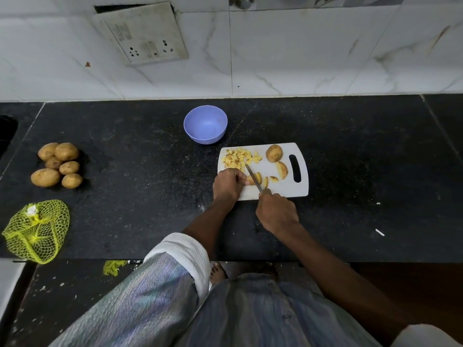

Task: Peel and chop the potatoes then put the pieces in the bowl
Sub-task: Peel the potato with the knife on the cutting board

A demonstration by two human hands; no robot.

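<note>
Chopping is in hand: on the board point(298, 190), the left hand point(227, 182) curls round a potato piece point(253, 180) while the right hand point(276, 214) grips the knife point(253, 177). Next, the heap of cubes point(239, 157) needs moving to the empty bowl point(205, 124), far left of the board.

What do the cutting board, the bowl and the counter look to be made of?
Cutting board: likely plastic, matte white, thin, with a moulded handle slot. Bowl: probably plastic too, lavender-blue, smooth with a soft sheen and an even colour. Counter: looks like polished black stone, perhaps granite, judging by its fine pale specks and seam lines.
</note>
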